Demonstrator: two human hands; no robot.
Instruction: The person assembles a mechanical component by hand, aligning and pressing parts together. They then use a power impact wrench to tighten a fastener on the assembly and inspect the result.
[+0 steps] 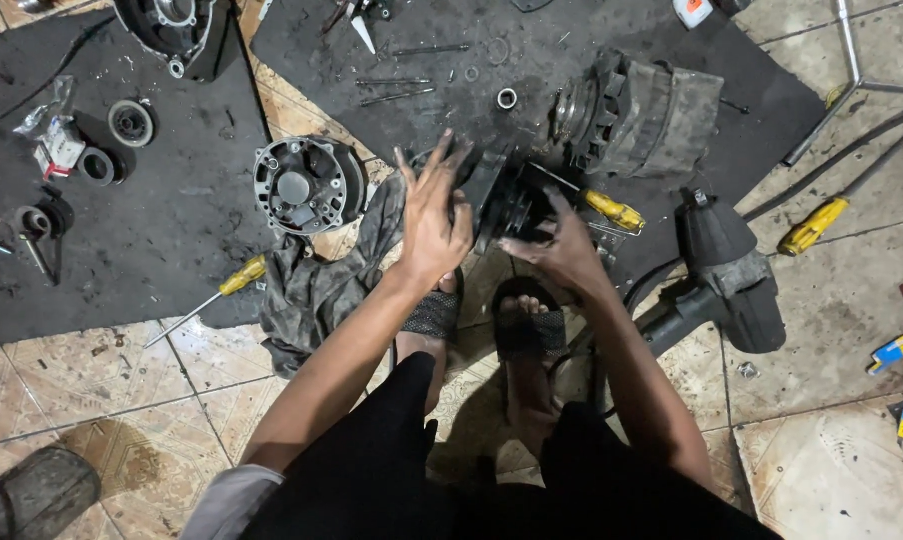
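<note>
Grimy rag (pixel 316 285) beside left hand (pixel 433 215)
</note>
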